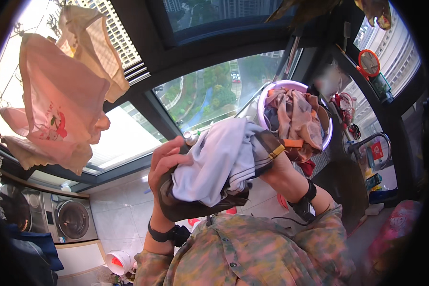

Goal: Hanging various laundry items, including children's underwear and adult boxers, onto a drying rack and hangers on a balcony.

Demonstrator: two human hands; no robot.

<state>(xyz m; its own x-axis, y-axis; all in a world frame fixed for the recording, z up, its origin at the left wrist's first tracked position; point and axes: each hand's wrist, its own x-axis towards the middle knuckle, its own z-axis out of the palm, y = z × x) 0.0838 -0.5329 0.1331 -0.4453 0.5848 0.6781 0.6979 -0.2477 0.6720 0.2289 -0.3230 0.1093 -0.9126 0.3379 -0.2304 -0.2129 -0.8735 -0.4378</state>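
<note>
Left fingers (170,161) parted, touching pale garment (214,159)

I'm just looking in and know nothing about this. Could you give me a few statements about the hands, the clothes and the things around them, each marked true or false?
1. The left hand is at the left side of a pale bluish garment. True.
2. The purple-rimmed basin has nothing in it. False: clothes are heaped in it.
3. A pink garment hangs at the left of the picture. True.
4. The round-doored machine is at the lower right. False: it is at the lower left.
5. The round mirror has a green frame. False: its frame is orange-red.
</note>
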